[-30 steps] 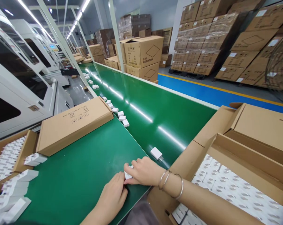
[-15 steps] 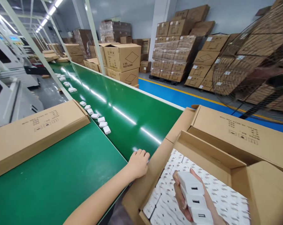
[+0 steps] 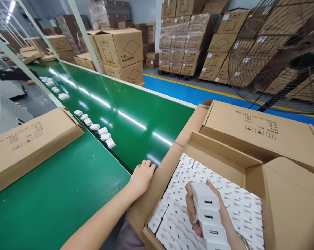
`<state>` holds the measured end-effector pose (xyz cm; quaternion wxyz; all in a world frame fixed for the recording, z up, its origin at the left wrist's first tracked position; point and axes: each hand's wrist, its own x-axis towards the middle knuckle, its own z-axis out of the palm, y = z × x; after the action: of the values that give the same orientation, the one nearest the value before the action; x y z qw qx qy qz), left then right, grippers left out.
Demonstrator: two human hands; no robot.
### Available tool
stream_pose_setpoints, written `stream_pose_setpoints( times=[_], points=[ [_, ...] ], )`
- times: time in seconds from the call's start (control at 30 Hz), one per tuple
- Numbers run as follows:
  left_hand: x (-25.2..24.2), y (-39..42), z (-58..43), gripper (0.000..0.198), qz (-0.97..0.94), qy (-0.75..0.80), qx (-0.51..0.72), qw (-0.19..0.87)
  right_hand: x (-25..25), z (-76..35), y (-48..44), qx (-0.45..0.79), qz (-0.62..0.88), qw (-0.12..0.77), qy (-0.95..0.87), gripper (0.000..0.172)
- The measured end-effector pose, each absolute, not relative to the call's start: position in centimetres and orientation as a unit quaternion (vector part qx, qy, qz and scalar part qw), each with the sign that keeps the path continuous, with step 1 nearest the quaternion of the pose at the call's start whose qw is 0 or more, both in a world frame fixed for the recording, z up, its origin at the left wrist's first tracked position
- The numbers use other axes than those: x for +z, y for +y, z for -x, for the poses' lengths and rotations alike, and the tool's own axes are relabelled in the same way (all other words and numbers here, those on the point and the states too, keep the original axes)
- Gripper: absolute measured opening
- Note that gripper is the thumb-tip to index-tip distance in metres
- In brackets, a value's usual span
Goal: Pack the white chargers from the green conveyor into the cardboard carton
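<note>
My right hand [image 3: 192,211] is wrapped round a row of several white USB chargers [image 3: 208,208], their ports facing me. Beneath it, an open cardboard box [image 3: 224,149] holds many white chargers [image 3: 177,205] packed tightly, metal prongs up. My left hand [image 3: 142,175] lies at the box's left edge beside the green belt, fingers bent over and close together; whether anything is under them is hidden. Farther up the belt [image 3: 130,139], several loose white chargers [image 3: 94,127] lie in a line along its left side.
A closed long carton [image 3: 34,139] lies on the green side table [image 3: 55,194] at left. Another carton [image 3: 266,135] stands behind the open box. A large fan [image 3: 281,62] is at the right. Stacked cartons [image 3: 122,48] stand beyond the belt.
The view has turned slightly down and right, so the surroundings appear shifted left and up. My right hand still holds the chargers above the box; my left hand stays at the box edge.
</note>
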<state>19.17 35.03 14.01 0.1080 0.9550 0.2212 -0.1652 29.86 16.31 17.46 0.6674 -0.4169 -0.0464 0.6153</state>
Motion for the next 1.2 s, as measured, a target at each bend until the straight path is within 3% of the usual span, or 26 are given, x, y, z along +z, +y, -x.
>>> stream_pose_setpoints(
  times=[0.47, 0.67, 0.73, 0.83, 0.9, 0.97, 1.2],
  points=[
    [14.3, 34.5, -19.2, 0.032, -0.967, 0.217, -0.106, 0.076, 17.6, -29.4, 16.5, 0.609, 0.424, 0.670, 0.006, 0.050],
    [14.9, 34.2, -19.4, 0.032, -0.958, 0.273, -0.059, 0.065, 18.0, -29.5, 16.6, 0.608, 0.433, 0.666, 0.015, 0.054],
    [16.0, 34.1, -19.3, 0.028, -0.938, 0.317, 0.017, 0.136, 18.0, -29.5, 16.7, 0.602, 0.438, 0.667, 0.013, 0.054],
    [18.6, 33.5, -19.0, 0.017, -0.813, 0.343, 0.131, 0.452, 18.1, -29.5, 16.8, 0.602, 0.442, 0.664, 0.018, 0.052],
    [20.3, 32.6, -18.9, 0.021, -0.653, 0.320, 0.113, 0.678, 18.2, -29.4, 16.9, 0.610, 0.443, 0.657, 0.022, 0.052],
    [21.5, 31.5, -18.7, 0.030, -0.503, 0.300, 0.065, 0.808, 18.1, -29.4, 17.0, 0.618, 0.444, 0.649, 0.028, 0.053],
    [21.5, 28.5, -18.5, 0.037, -0.329, 0.345, 0.022, 0.879, 17.5, -29.7, 16.5, 0.628, 0.452, 0.634, -0.003, 0.057]
  ],
)
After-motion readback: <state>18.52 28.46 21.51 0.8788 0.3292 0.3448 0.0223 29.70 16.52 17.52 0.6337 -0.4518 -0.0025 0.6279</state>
